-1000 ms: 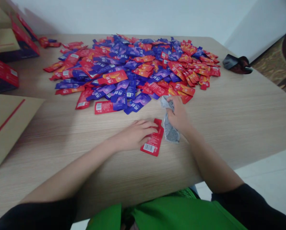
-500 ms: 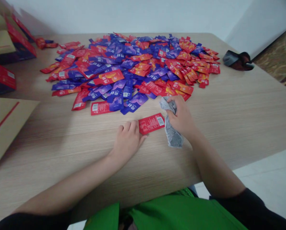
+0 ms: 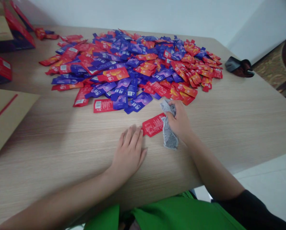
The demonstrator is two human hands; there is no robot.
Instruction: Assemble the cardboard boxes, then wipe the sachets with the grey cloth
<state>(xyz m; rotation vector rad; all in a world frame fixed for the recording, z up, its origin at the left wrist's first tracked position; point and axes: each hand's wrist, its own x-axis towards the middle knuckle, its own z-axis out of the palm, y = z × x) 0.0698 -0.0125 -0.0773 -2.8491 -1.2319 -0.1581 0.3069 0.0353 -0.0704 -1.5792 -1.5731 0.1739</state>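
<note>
A red sachet [image 3: 153, 125] with white print lies on the wooden table between my hands. My left hand [image 3: 130, 150] rests palm down with fingers spread, its fingertips at the sachet's narrow left end. Bunched in my right hand [image 3: 178, 119] is a grey cloth [image 3: 169, 135], which hangs down and covers the sachet's right end. Behind them spreads a large pile of red and purple sachets [image 3: 133, 67]; a red one and a purple one lie at its front edge.
Red and purple boxes [image 3: 0, 68] stand at the left, with a brown cardboard flap [image 3: 8, 118] in front of them. A dark curled object [image 3: 239, 67] lies at the back right. The table [image 3: 241, 118] meets a white wall behind.
My left hand has flattened, spread its fingers and moved off the sachet's left part. My right hand has brought the cloth left over the sachet's right end. The view has shifted slightly.
</note>
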